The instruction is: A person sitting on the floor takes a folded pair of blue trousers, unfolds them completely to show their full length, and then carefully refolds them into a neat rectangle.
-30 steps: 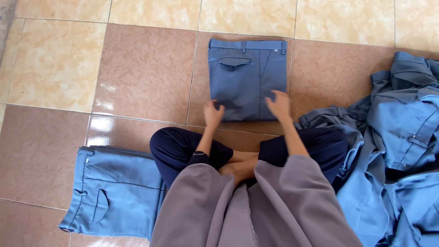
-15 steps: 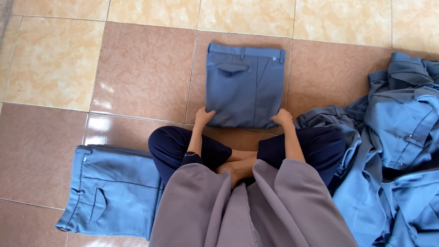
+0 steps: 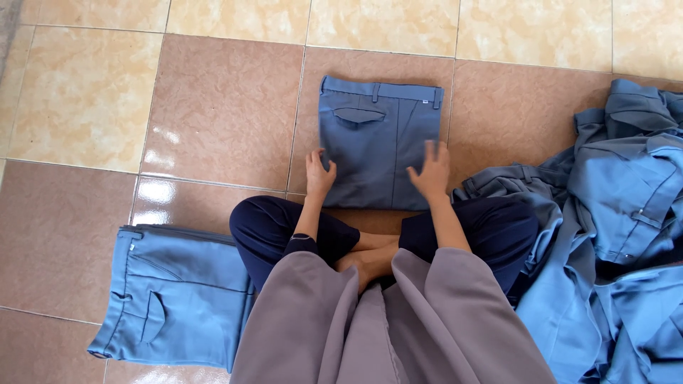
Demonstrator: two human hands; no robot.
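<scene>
A pair of blue-grey trousers [image 3: 377, 139], folded into a neat rectangle with the waistband away from me and a back pocket showing, lies on the tiled floor in front of my crossed legs. My left hand [image 3: 318, 173] rests flat on its near left edge, fingers spread. My right hand [image 3: 431, 171] lies flat on its near right part, fingers spread too. Neither hand grips the cloth.
A second folded pair of light blue trousers [image 3: 171, 291] lies on the floor by my left knee. A loose heap of unfolded blue-grey garments [image 3: 619, 220] fills the right side. Beige and brown floor tiles [image 3: 220, 107] stretch to the left and far side.
Both hands were at the near corners of the folded trousers half a second ago; now they have slid up onto the cloth and lie flat. The trousers stay in place.
</scene>
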